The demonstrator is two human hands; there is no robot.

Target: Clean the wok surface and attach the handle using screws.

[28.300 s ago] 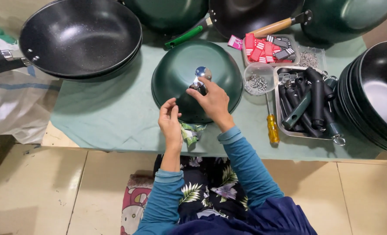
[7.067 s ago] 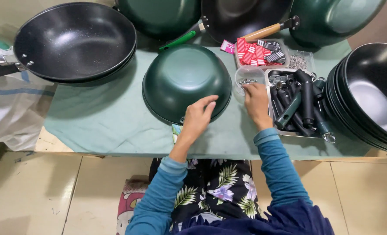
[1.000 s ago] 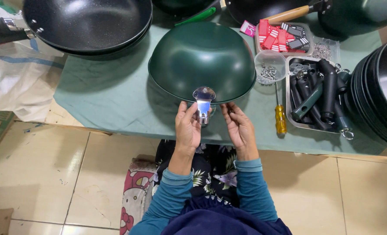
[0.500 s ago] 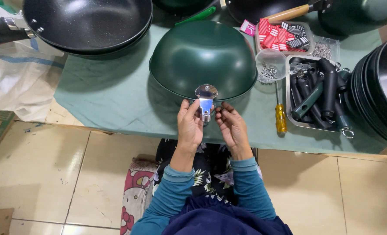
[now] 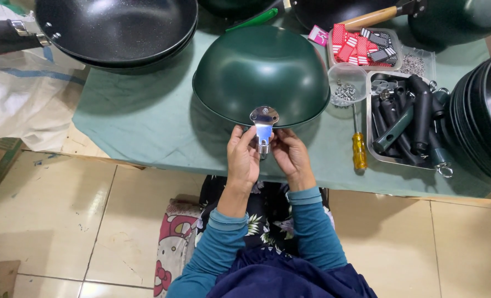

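Observation:
A dark green pan (image 5: pixel 262 72) lies upside down on the green cloth-covered table (image 5: pixel 140 118). A shiny metal handle bracket (image 5: pixel 264 124) sticks out from its near rim. My left hand (image 5: pixel 243 157) and my right hand (image 5: pixel 291 156) close on the bracket's lower stem from either side, fingertips pinching it. Both hands are at the table's near edge, over my lap.
A yellow-handled screwdriver (image 5: pixel 358 144) lies right of my hands. A metal tray of black handles (image 5: pixel 408 118), a clear cup of small metal parts (image 5: pixel 346 85) and a box of red and black tags (image 5: pixel 361 47) stand at right. Black pans are stacked at far right (image 5: pixel 486 110) and top left (image 5: pixel 115 27).
The hands have closed in around the bracket stem; my right hand has moved left against it. The pan has not moved.

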